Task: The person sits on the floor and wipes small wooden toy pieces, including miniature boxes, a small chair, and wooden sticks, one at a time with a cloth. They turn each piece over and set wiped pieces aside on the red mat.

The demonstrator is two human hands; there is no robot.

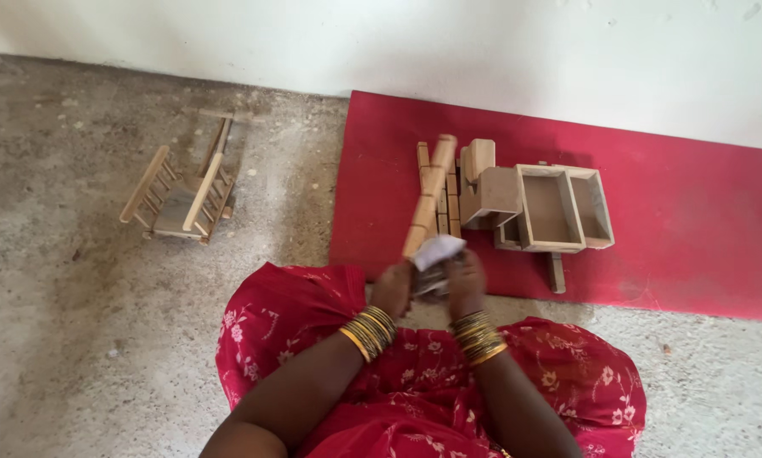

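Note:
My left hand (392,288) grips the near end of a long grooved wooden piece (428,197) that slants up and away over the red mat (695,220). My right hand (466,282) presses a folded white-grey sheet, perhaps sandpaper (437,253), against that piece close to the left hand. Both hands are blurred. Just beyond them on the mat lie several wooden slats (450,202), a small wooden block assembly (486,188) and two open wooden box frames (559,209).
A small wooden toy chair or cart (182,191) with slatted sides rests on the bare concrete floor at the left. A white wall runs along the back. A short wooden stick (555,273) lies on the mat near the boxes. My red floral garment fills the bottom.

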